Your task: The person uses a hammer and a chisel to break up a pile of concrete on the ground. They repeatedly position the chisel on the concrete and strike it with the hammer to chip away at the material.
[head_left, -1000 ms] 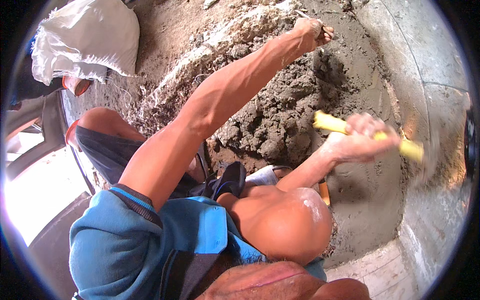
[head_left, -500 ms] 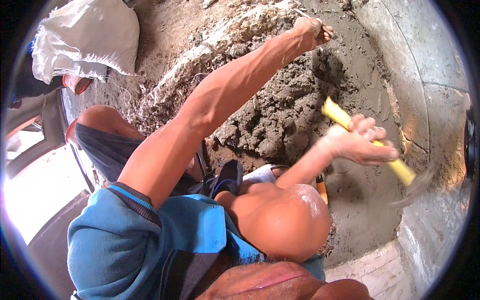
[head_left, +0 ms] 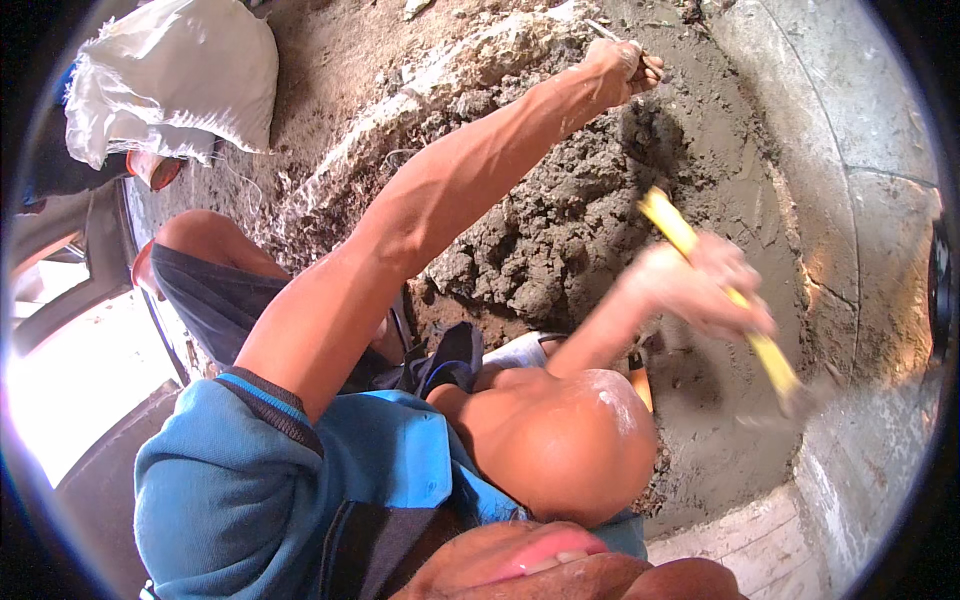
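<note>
My left hand [head_left: 625, 68] is stretched out over the far mortar, its fingers closed. A thin, pale stick-like piece [head_left: 602, 30] pokes out of that fist; the rest of it is hidden. My right hand [head_left: 705, 290], blurred by motion, grips a hammer with a yellow handle [head_left: 770, 362]. The hammer's metal head [head_left: 800, 402], at the lower right end, is smeared and hangs over wet mortar beside the concrete surface. Between my arms lies a lumpy heap of grey mortar [head_left: 550, 225].
Smooth wet mortar [head_left: 730, 455] runs along the grey concrete [head_left: 860, 90], which is cracked on the right. An orange-and-black handle [head_left: 639, 385] stands by my rounded knee or elbow. A white woven sack [head_left: 185, 70] lies far left, above an orange-and-white container [head_left: 155, 170].
My right hand and the hammer have shifted slightly left and downward, and the handle stands steeper. My left hand has stayed nearly in place.
</note>
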A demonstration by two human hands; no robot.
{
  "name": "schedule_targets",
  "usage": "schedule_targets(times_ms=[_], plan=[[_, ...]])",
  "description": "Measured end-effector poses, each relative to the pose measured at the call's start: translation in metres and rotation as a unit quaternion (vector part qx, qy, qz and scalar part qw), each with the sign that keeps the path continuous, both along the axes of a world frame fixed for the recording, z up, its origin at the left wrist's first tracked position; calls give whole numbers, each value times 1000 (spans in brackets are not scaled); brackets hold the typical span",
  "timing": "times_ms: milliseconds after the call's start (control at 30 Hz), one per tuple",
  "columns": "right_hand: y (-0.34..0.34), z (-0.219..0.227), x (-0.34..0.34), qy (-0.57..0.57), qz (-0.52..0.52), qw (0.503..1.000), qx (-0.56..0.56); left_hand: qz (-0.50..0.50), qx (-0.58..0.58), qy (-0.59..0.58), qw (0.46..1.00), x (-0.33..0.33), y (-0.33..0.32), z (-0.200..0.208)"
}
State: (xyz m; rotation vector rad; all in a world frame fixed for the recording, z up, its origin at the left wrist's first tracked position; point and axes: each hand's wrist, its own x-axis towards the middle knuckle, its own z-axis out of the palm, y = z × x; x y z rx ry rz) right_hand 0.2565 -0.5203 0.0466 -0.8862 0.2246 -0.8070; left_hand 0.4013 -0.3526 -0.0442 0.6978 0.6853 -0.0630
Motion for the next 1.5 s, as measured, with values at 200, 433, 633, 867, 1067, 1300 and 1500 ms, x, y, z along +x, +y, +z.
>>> schedule_targets(times_ms=[200,433,633,867,1067,1300,1500], plan=[[72,-72,-40,367,473,783,-172,-3,108,3,994,-17,78,-10],[9,1,-11,298,299,906,39,-24,181,-46,982,-66,70,13],[0,6,-24,328,292,898,34,-63,93,-40,993,-53,33,26],[5,0,-52,367,346,861,56,-47,74,-46,995,-94,22,15],[11,5,-67,368,397,839,54,-33,66,-57,996,-133,16,23],[14,11,-84,363,413,835,31,-1,31,-37,999,-135,37,22],[12,20,-90,334,354,873,-29,24,-49,-30,998,-118,32,25]])
